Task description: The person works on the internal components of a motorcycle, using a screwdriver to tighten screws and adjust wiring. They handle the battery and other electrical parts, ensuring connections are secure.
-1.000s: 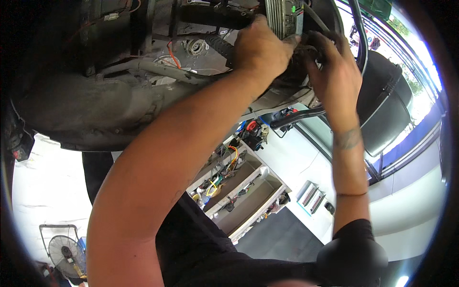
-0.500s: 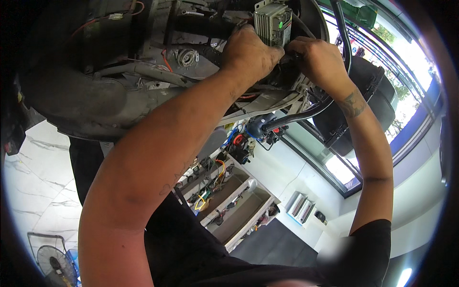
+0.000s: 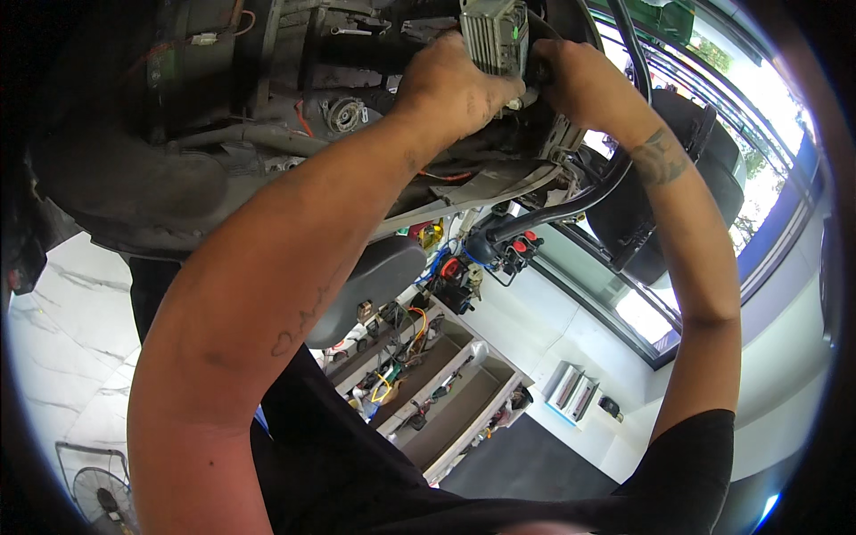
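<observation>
A silver finned metal box (image 3: 493, 40), probably an electronic controller, is held up at the top of the view, over the opened body of a scooter-like vehicle (image 3: 178, 192). My left hand (image 3: 450, 89) is closed on its left side and lower end, the thumb reaching across the bottom. Beside its right side, my right hand (image 3: 584, 85) has its fingers curled inward near the box's lower end. What those fingers pinch is hidden in the dark behind them. A small pale connector shows just under the box, by my left thumb.
A wrench (image 3: 355, 32) and a round metal part (image 3: 344, 114) lie in the vehicle body, with loose wires. A black handlebar tube (image 3: 571, 210) curves past my right forearm. Below are a grey seat-like pad (image 3: 379, 290), a shelf unit (image 3: 446, 406) full of parts, and a fan (image 3: 102, 499).
The box and both hands sit higher in the picture, the box slightly left. My right hand's fingers have risen along the box's right side. The view has shifted a little.
</observation>
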A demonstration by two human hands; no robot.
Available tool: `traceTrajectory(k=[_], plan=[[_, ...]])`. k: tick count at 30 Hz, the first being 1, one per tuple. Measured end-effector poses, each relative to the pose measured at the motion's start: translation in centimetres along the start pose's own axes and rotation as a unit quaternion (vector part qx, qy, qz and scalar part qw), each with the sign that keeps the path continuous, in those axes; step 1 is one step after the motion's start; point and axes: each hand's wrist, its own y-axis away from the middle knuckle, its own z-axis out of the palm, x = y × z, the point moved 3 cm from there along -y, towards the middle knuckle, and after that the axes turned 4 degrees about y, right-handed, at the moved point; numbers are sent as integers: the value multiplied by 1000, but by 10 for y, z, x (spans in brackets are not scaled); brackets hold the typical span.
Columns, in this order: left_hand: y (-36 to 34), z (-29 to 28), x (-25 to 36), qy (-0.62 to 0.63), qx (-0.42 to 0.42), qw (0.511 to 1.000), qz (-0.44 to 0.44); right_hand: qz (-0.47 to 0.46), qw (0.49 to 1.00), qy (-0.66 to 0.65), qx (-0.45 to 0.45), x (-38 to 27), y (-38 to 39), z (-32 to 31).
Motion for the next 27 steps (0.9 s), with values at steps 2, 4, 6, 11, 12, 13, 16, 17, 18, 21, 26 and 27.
traceTrajectory(k=[2,4,6,11,12,13,16,17,18,21,26,27], plan=[[1,0,2,-27,18,999,30,3,997,-72,-36,5,0,-10],[2,2,4,-47,29,997,48,75,983,-154,-60,9,8,-16],[2,6,5,-60,26,997,44,106,966,-220,-85,8,15,-14],[4,14,13,-111,83,984,115,89,996,-29,11,-4,27,3],[4,16,13,-121,77,984,103,74,995,-14,63,-5,29,2],[3,17,14,-106,76,986,100,41,991,1,128,-7,31,0],[-1,22,14,-104,63,989,82,30,964,-55,259,-10,44,-5],[0,25,15,-128,76,985,89,46,950,-104,292,-12,52,-7],[0,26,16,-152,90,980,96,61,931,-152,326,-14,63,-8],[-3,30,14,-159,56,982,88,218,892,-253,304,-26,117,2],[1,39,8,-227,34,970,77,397,811,-323,284,-55,199,51],[3,44,9,-239,42,968,65,384,813,-308,311,-62,205,64]])
